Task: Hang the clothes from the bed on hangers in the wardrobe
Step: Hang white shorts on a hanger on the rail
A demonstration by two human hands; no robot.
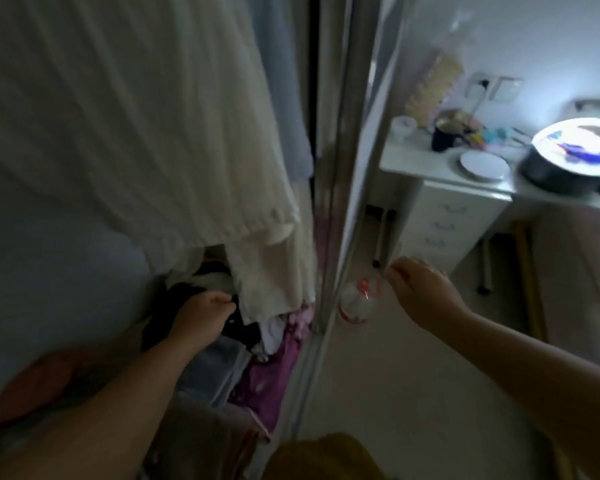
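Observation:
A long white garment (136, 133) hangs in the wardrobe at left, with a pale blue garment (284, 98) behind it. Below them lies a heap of clothes: a black garment (174, 306), grey cloth (215, 368) and purple cloth (271, 372). My left hand (201, 317) reaches into the heap under the white hem, its fingers curled into the black garment. My right hand (420, 289) is held out past the wardrobe's door frame (347, 168), fingers loosely curled, with nothing visible in it. No hanger or rail shows.
A plastic bottle (355, 303) with a red label stands on the floor just beside the door frame. A white desk (430, 171) with drawers (440, 223) stands at the right, carrying a plate (484, 164), a dark mug (444, 136) and a bright round lamp (579, 147).

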